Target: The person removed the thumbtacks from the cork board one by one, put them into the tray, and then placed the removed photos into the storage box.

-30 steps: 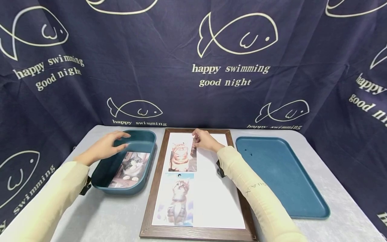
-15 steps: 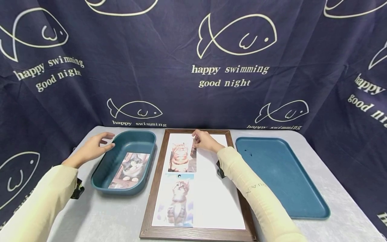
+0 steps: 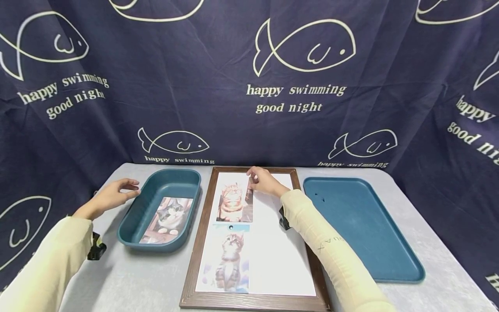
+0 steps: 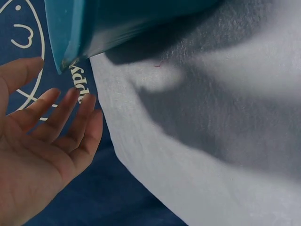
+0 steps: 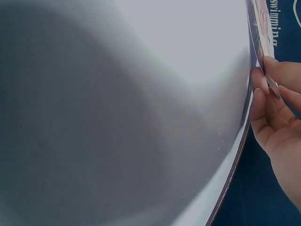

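My right hand [image 3: 265, 181] pinches the upper right side of an orange-cat photo [image 3: 231, 203] over the white board [image 3: 280, 255] with a brown wooden frame. In the right wrist view, the photo's edge [image 5: 263, 33] runs between the thumb and fingers [image 5: 265, 115]. Below it on the board lies a kitten photo [image 3: 230, 260] with a small dark round pushpin-like dot [image 3: 231, 227] at its top. My left hand [image 3: 111, 195] hovers with loosely bent fingers beside the blue bin [image 3: 124, 225], holding nothing. Inside the bin leans a grey-and-white cat photo [image 3: 170, 219].
A flat blue tray [image 3: 358, 229] lies right of the board, with a few small dark bits [image 3: 319, 197] near its far left corner. The grey tabletop [image 3: 128, 277] ends at a dark blue fish-print curtain [image 3: 234, 65] behind and at both sides.
My left hand has moved left and down, from over the bin to outside its left side. The right hand keeps its pinch on the orange-cat photo in the same place.
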Demonstrator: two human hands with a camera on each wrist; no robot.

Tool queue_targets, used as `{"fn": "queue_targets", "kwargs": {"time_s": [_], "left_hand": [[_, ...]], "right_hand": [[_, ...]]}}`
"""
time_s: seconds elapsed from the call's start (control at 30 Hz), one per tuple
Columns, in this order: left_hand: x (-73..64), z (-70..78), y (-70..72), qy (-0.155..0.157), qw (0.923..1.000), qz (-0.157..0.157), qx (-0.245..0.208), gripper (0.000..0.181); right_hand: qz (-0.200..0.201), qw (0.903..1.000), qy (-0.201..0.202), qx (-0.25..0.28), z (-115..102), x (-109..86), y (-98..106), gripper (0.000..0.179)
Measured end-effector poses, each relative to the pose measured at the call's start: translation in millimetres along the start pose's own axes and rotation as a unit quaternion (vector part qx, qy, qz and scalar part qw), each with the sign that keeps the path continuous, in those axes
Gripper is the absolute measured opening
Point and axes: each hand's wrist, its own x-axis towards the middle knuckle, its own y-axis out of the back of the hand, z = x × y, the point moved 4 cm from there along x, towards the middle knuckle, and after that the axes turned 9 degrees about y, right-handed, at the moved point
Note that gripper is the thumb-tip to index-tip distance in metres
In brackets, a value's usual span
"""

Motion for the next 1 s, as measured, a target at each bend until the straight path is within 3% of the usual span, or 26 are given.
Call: {"fn": "queue_targets", "kwargs": {"time_s": [0.4, 0.73, 1.0], "left_hand": [[-4.9, -10.6, -9.4, 0.033, 0.9896, -0.101, -0.097, 0.056], [-3.5, -15.7, -14.9, 0.059, 0.982, -0.128, -0.126, 0.06], [-3.7, -16.0, -16.9, 0.067, 0.9782, -0.137, -0.141, 0.061]], "right_hand": [[0.039, 0.9942, 0.004, 0.1, -2.8, 0.4, 3.6, 0.033], [0.063, 0.979, -0.026, 0.192, -9.3, -2.0, 9.1, 0.036], [0.075, 0.9708, -0.041, 0.224, -9.2, -0.9, 10.4, 0.035]]}}
